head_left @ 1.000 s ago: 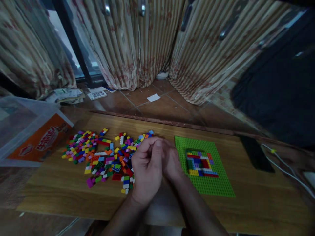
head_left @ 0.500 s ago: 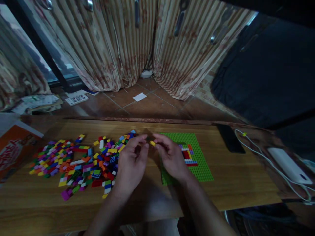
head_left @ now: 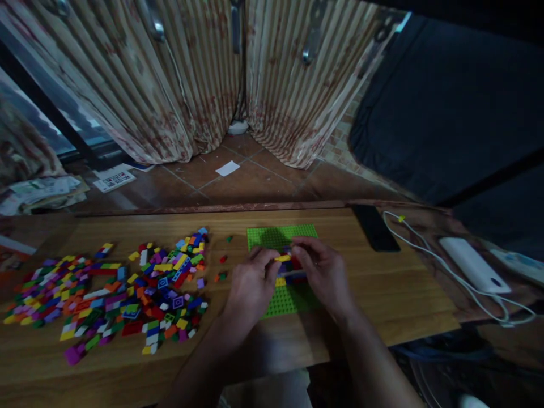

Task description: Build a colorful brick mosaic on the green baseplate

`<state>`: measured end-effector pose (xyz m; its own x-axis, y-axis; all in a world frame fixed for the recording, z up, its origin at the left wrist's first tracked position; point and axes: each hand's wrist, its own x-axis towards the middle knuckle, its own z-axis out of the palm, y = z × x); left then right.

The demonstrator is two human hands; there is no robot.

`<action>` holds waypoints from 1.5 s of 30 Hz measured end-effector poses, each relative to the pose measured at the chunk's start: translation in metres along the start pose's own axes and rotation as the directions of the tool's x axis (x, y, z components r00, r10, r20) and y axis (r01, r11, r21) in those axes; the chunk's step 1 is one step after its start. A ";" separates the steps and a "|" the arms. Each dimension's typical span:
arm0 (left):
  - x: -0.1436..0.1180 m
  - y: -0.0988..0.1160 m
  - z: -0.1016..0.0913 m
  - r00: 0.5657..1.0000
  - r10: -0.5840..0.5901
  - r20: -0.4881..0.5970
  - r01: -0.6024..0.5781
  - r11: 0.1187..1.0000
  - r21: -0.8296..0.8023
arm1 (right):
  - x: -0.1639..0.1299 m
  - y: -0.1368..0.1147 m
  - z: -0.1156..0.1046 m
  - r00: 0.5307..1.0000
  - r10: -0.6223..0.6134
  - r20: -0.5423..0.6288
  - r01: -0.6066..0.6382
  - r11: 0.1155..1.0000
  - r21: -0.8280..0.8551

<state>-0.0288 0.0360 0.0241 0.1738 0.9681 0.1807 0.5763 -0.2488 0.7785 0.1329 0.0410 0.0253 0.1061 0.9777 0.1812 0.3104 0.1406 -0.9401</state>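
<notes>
My left hand [head_left: 253, 286] is closed, its thumb and fingertips pinching a small yellow toy brick [head_left: 283, 258]. Beneath both hands lies a green studded baseplate [head_left: 283, 303]. A low build of coloured bricks [head_left: 280, 281] sits on the plate, and my hands cover much of it. My right hand [head_left: 325, 272] is over the plate's right part, fingers curled with the tips close together beside the build. Whatever those fingertips hold, if anything, is too small and dark to make out.
A spread of loose coloured bricks [head_left: 114, 294] covers the left of the wooden table [head_left: 365, 317]. A few single bricks [head_left: 223, 259] lie between that pile and the plate. At the right are a black phone [head_left: 376, 228] and a white power bank [head_left: 474, 265] with cables.
Both hands have moved from the plate's left side to above it. The yellow brick was at my right fingertips and is now at my left. The view has turned to the right.
</notes>
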 end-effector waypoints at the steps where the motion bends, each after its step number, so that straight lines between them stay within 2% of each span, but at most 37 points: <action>1: 0.000 0.001 0.004 1.000 -0.010 0.001 0.009 0.999 0.051 | 0.002 0.002 -0.006 0.996 -0.003 -0.086 -0.001 0.999 -0.044; 3: 0.001 0.003 0.012 1.000 -0.016 -0.007 0.017 0.989 0.147 | 0.005 0.004 -0.016 0.978 0.003 -0.210 -0.020 0.996 -0.082; 5: 0.003 0.004 0.018 1.000 -0.008 -0.011 0.010 0.973 0.230 | 0.006 0.005 -0.023 0.970 0.017 -0.243 -0.037 0.996 -0.079; 13: 0.005 0.005 0.030 0.996 0.093 0.008 -0.089 0.926 0.367 | 0.006 0.013 -0.025 0.991 0.068 -0.111 -0.086 0.983 -0.162; 21: 0.010 0.005 0.036 0.985 0.170 0.040 -0.169 0.869 0.466 | 0.007 0.018 -0.020 0.991 0.126 -0.037 -0.132 0.939 -0.319; 29: 0.010 0.005 0.037 0.985 0.167 0.052 -0.171 0.858 0.484 | 0.013 0.022 -0.012 0.974 0.215 -0.072 -0.226 0.910 -0.347; 34: 0.009 0.004 0.037 0.986 0.163 0.041 -0.163 0.861 0.483 | 0.014 0.025 -0.011 0.970 0.228 -0.085 -0.244 0.920 -0.308; 45: 0.008 0.005 0.039 0.985 0.170 0.029 -0.162 0.853 0.496 | 0.012 0.025 -0.011 0.970 0.230 -0.081 -0.243 0.907 -0.344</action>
<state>0.0065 0.0417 0.0061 0.2927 0.9104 0.2926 0.8593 -0.3846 0.3371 0.1526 0.0547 0.0072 0.2507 0.9679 -0.0167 0.5807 -0.1642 -0.7974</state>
